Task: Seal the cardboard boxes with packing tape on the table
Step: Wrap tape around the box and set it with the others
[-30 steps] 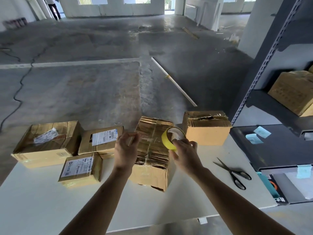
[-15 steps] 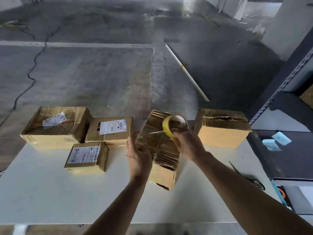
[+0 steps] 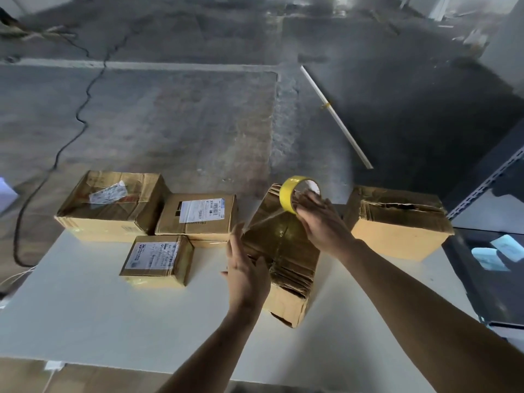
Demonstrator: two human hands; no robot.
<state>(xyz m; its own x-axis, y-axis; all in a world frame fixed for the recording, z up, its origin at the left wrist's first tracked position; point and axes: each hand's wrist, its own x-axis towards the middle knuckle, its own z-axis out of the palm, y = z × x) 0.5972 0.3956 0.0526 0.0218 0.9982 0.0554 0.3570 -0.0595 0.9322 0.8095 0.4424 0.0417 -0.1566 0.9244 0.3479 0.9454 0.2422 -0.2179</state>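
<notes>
Over box (image 3: 292, 268), strip (image 3: 263, 219) taut far-right to near-left: roll (image 3: 286, 194) gripped in right hand (image 3: 320, 222), end on straight fingertips (image 3: 237, 239) of left hand (image 3: 246, 270).

1 head-worn view looks forward and down, close over the white table (image 3: 85, 307), concrete floor (image 3: 170, 109) far beyond.

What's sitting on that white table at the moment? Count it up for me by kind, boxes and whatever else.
Cardboard boxes: 5 (large far-left box, labelled back box, small labelled front box, crumpled middle box, right-end box)
Tape rolls: 1 (yellow tape roll, held over the middle box by the right hand)
Total: 6
</notes>
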